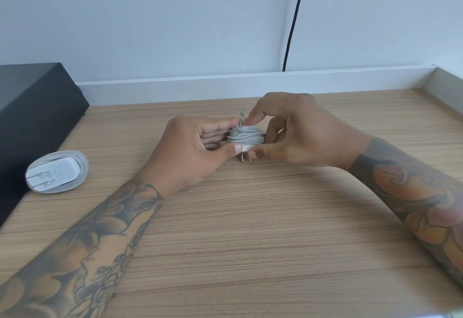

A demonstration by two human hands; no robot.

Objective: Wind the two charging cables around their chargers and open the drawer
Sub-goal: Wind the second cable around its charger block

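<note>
left hand curling round second charger, mid-worktop, prongs toward near edge | right hand pinching cable tail upright above coil, nearer for tuck | first wound charger lying by left edge | drawer not visible

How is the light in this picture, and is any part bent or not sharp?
Head view: soft, even daylight with no glare; faint shadows lie on the table beneath both forearms. The wide lens curves the wall ledge and stretches the corners. The wound charger between the left hand and right hand looks slightly soft.
</note>
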